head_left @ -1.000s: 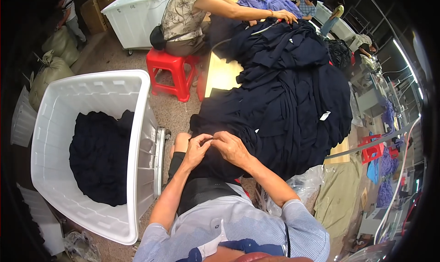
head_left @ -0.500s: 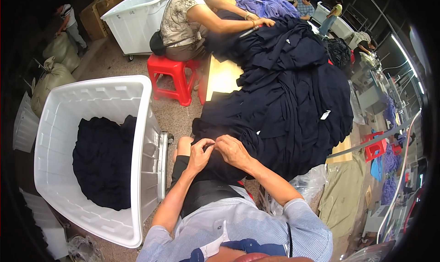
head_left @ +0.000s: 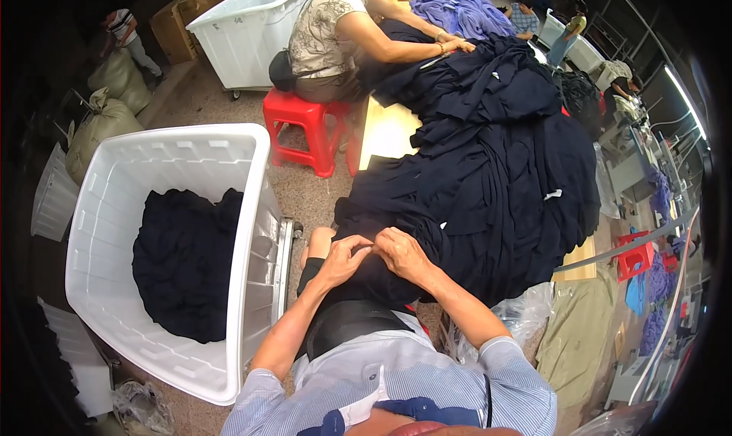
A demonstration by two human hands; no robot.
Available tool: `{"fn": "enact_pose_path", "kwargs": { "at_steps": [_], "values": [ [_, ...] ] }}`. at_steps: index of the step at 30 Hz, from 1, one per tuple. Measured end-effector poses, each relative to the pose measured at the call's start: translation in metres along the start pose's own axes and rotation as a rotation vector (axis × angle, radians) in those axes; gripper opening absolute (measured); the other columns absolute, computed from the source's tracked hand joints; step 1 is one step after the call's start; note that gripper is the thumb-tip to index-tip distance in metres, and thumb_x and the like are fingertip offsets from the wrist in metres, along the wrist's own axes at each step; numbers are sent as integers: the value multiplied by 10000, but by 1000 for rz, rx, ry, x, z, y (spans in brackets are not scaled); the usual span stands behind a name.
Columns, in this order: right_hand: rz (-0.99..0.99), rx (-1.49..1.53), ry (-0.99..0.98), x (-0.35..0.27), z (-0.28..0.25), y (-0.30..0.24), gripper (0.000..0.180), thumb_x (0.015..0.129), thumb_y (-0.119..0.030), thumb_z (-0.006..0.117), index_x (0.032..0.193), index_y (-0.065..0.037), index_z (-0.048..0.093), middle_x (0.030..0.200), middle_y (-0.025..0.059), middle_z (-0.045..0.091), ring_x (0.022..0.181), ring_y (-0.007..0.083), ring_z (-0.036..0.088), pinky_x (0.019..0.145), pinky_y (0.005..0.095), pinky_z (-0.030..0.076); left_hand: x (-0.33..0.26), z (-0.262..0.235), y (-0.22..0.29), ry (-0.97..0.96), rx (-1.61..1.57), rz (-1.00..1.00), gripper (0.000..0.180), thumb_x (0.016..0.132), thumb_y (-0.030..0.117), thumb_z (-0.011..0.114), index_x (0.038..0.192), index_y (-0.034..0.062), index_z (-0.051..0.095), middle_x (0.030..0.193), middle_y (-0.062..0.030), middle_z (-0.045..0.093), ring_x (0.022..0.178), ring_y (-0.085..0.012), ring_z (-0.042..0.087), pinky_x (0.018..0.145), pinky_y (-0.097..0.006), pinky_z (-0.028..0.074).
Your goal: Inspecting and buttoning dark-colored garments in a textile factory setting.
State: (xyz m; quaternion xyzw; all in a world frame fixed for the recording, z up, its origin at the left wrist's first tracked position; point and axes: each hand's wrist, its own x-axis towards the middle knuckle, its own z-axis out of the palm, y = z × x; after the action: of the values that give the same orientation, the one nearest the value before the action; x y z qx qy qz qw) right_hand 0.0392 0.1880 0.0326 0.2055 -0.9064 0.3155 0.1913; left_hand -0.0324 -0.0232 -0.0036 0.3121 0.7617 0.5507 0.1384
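Note:
My left hand (head_left: pixel 345 262) and my right hand (head_left: pixel 402 254) meet fingertip to fingertip over my lap, at the near edge of a big heap. Both are closed in a pinch on a dark navy garment (head_left: pixel 375 280), whose cloth drapes over my lap. The exact bit between the fingertips is too small and dark to make out. Beyond my hands, the heap of dark navy garments (head_left: pixel 488 184) spreads over a pale wooden table (head_left: pixel 387 135). Small white tags (head_left: pixel 553 195) show on some of the pieces.
To the left stands a white plastic tub (head_left: pixel 255 260) on wheels, with dark cloth (head_left: pixel 187 264) inside. A co-worker (head_left: pixel 328 39) on a red stool (head_left: pixel 305 131) handles the heap's far end, near purple cloth (head_left: pixel 457 10). Clear plastic (head_left: pixel 526 308) lies right of my lap.
The whole view has shifted slightly, so things sit further right. My hands keep their pinch at the same place on the cloth. The co-worker's hands have moved a little on the heap.

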Motion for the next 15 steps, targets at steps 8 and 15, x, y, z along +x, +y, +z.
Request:
{"fn": "enact_pose_path", "kwargs": {
  "at_steps": [8,15],
  "values": [
    [-3,58,-49,2,-4,1,130,883,8,782,915,-32,663,877,133,668,846,364,670,777,459,552,4,-2,-15,-86,-115,23,191,1031,84,746,1175,-34,788,1026,-145,823,958,-213,793,869,-339,614],
    [66,53,81,-4,8,-5,171,852,95,785,923,-18,678,882,146,703,838,375,694,752,438,562,-4,18,-7,148,-8,99,144,965,52,763,1083,-21,803,1013,-205,807,960,-339,807,843,-408,618]
  ]
}}
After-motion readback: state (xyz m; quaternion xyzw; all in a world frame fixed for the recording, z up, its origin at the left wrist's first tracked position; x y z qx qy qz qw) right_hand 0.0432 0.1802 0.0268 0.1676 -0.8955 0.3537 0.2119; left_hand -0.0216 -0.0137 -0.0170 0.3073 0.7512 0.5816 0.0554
